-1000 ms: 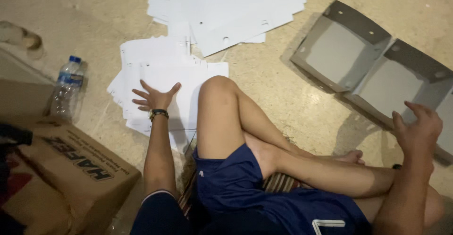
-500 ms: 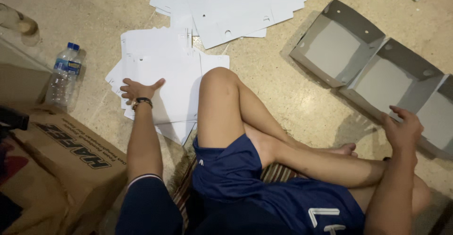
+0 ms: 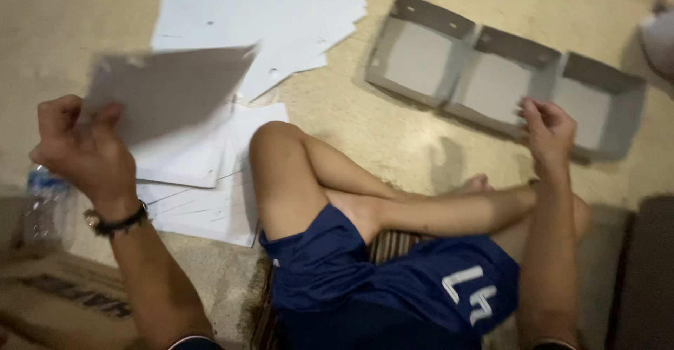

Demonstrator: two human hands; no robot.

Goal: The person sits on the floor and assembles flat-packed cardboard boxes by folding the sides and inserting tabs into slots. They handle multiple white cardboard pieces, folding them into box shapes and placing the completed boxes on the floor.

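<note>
Two hands were at work as we sat cross-legged on the floor (image 3: 393, 146). At the left of the frame our left hand (image 3: 81, 150) pinched a blurred grey sheet (image 3: 165, 90) by its corner, lifted and tilted above the white sheets (image 3: 203, 202) piled at the upper left. At the right our right hand (image 3: 551, 131), fingers loosely curled, touched the near edge of the row of three grey trays (image 3: 491, 76). A water bottle (image 3: 45, 206) and a brown box (image 3: 63, 301) sat at the lower left.
</note>
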